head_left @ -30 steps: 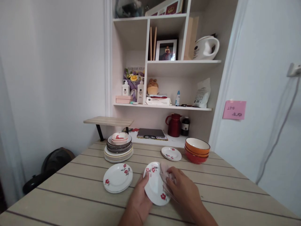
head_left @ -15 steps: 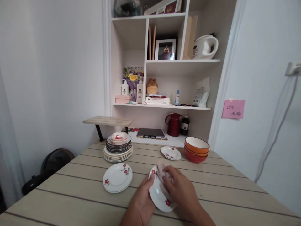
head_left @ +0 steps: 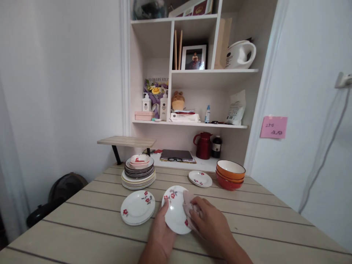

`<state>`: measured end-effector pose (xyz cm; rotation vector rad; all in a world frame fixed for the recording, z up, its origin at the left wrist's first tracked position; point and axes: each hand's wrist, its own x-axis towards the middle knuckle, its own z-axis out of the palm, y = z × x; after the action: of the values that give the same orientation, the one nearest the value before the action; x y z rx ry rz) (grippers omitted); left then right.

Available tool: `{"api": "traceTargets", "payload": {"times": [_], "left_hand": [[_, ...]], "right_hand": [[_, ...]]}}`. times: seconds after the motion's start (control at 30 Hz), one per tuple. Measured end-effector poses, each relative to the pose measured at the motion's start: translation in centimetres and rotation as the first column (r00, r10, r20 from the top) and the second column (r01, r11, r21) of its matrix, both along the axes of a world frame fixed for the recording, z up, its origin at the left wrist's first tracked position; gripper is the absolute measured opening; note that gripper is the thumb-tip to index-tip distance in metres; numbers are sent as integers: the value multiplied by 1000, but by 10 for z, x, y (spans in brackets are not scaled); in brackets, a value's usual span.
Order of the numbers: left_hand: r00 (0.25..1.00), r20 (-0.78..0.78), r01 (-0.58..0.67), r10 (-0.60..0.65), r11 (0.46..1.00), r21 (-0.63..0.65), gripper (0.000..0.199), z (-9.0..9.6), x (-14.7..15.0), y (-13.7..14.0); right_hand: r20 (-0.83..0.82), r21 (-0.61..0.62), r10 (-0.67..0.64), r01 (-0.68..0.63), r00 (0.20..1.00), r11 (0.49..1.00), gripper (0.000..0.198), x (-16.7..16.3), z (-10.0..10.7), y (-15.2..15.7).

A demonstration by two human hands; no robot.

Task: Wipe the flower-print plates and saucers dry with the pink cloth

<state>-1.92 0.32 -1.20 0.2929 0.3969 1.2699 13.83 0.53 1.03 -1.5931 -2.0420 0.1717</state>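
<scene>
Left hand (head_left: 162,231): clamped on the left rim of a plate (head_left: 174,214); the thumb lies on the upper face, the other fingers are mostly hidden below.
Right hand (head_left: 211,219): closed around a pale cloth (head_left: 188,208), which is bunched between thumb and fingers.
Cloth: against the right edge of the plate, at the fingertips of the right hand.
Plate: between the 2 hands, above the table (head_left: 90,223), white with red flowers; whether its underside touches the wood, I cannot tell.
Near stack (head_left: 137,211): just left of the left hand, at least 2 flowered plates.
Small plates (head_left: 200,179): ahead of the right hand, stacked, also flowered.
Bowls (head_left: 230,176): ahead of the right hand and more to its right, stacked, orange above red.
Tall pile (head_left: 139,173): ahead and left of the left hand, beyond the near stack; a small dish is on its top.
Laptop (head_left: 176,154): far ahead of the 2 hands, with glasses (head_left: 175,159) at its near edge.
Jug (head_left: 203,145): far ahead of the right hand, red; a dark bottle (head_left: 216,147) stands just right of it.
</scene>
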Motion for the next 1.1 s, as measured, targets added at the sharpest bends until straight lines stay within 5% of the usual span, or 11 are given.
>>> {"api": "traceTargets", "payload": {"times": [0.23, 0.43, 0.67, 1.1], "left_hand": [[995, -72, 70, -71, 997, -8, 53, 4, 9, -6], [1000, -10, -7, 6, 999, -32, 40, 2, 1, -2], [995, 83, -54, 49, 997, 57, 37, -7, -4, 6], [998, 58, 17, -21, 998, 62, 43, -6, 0, 3]], "right_hand": [[-21, 23, -44, 45, 999, 999, 26, 3, 1, 5], [26, 1, -165, 165, 986, 986, 26, 14, 2, 9], [-11, 0, -42, 42, 999, 999, 23, 4, 3, 2], [-16, 36, -126, 126, 992, 991, 20, 8, 7, 3]]}}
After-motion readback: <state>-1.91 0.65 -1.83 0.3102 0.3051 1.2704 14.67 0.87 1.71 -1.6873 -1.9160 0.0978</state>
